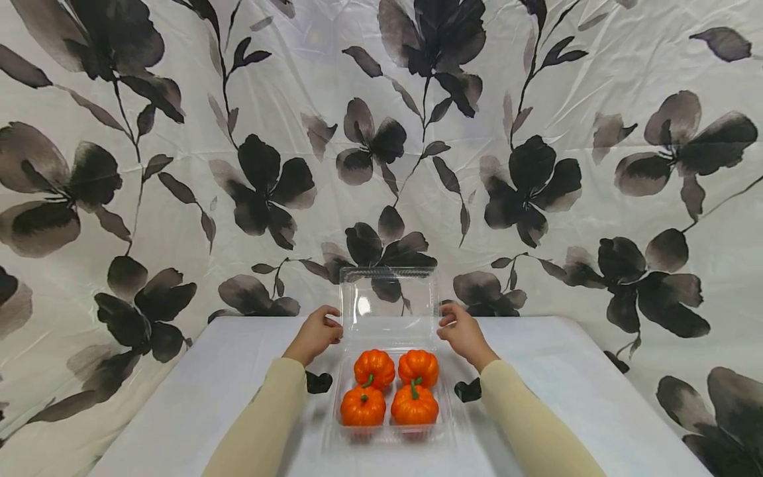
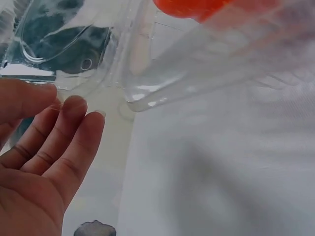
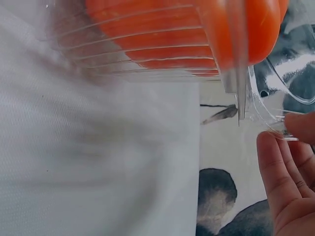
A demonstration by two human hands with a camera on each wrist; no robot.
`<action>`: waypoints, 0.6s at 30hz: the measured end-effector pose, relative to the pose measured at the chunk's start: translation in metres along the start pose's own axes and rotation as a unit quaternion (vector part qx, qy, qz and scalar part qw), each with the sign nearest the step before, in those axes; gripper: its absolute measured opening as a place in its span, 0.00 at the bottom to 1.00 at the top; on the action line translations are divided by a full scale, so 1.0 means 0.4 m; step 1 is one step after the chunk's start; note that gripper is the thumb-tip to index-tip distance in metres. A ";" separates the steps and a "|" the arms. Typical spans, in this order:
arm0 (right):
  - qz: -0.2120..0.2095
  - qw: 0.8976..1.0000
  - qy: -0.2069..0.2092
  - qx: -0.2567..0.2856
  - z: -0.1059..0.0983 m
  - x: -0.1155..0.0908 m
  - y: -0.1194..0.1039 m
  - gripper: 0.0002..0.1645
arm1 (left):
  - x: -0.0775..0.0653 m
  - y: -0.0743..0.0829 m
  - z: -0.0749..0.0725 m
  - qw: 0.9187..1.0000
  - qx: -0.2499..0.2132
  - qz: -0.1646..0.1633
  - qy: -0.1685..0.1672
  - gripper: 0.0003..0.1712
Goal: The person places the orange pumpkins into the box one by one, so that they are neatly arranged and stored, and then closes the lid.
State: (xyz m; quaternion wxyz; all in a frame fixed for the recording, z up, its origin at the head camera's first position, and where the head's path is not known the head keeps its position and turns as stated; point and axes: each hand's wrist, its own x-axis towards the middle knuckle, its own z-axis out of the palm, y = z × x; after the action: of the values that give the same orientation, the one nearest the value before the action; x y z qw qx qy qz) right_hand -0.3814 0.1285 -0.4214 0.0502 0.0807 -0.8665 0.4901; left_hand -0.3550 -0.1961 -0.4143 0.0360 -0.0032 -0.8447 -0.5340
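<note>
A clear plastic clamshell container (image 1: 387,434) rests on the white table, holding several small orange pumpkins (image 1: 362,406) with green stems. Its transparent lid (image 1: 390,298) stands raised at the far side, hinged to the base. On the lid's left edge, my left hand (image 1: 318,331) pinches the plastic between thumb and fingertips. My right hand (image 1: 465,331) pinches the opposite edge the same way. The left wrist view shows the left fingertips (image 2: 74,105) at the lid's rim, and in the right wrist view the right thumb (image 3: 302,127) lies over the rim.
The white table (image 1: 226,377) extends to both sides of the container. Behind its far edge hangs a pale cloth (image 1: 429,199) with dark flowers. Dark straps show at both wrists.
</note>
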 end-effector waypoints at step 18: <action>-0.052 0.998 0.026 0.006 -0.029 0.006 -0.043 0.27 | 0.006 0.057 -0.014 0.998 0.016 0.042 0.034 0.23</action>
State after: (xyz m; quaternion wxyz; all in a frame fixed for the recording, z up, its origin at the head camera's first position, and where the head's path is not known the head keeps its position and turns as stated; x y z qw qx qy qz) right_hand -0.3803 0.1295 -0.4006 0.0976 0.1128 -0.8566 0.4940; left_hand -0.3561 -0.1914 -0.3911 0.0870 -0.0199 -0.8504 -0.5185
